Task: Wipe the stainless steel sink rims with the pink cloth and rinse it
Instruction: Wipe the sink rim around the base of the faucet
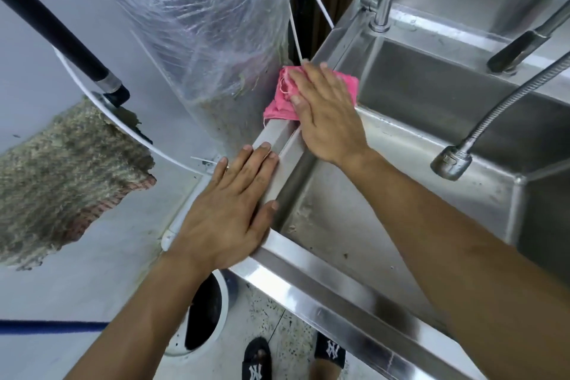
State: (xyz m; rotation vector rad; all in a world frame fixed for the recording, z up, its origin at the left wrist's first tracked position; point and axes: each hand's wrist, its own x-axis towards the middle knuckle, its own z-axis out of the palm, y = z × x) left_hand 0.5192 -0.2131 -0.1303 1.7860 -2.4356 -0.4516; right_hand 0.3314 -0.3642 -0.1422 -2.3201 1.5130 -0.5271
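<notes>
At the very bottom of the view two black slides with white lettering are seen on a speckled floor, beside a round white bin with a dark inside. Just above them the polished front rim of the stainless steel sink is crossed by both forearms. The left hand is laid flat on the sink's left rim near the front corner, its fingers straight and spread, the thumb lying along the inner edge; nothing is held in it. Farther along the same rim the right hand is pressed palm down, fingers straight and together, on the pink cloth, which is bunched over the rim at its far end and hangs a little over both the outer and the inner side. Inside the near basin brownish specks of dirt are seen on the bottom, and a flexible metal hose with a spray head hangs over the divider on the right. Beyond the cloth a chrome tap stands on the back ledge, and a black-handled lever rests near it. To the left of the sink a bundle wrapped in clear plastic stands against the wall, with a worn mop head and its black handle farther left
</notes>
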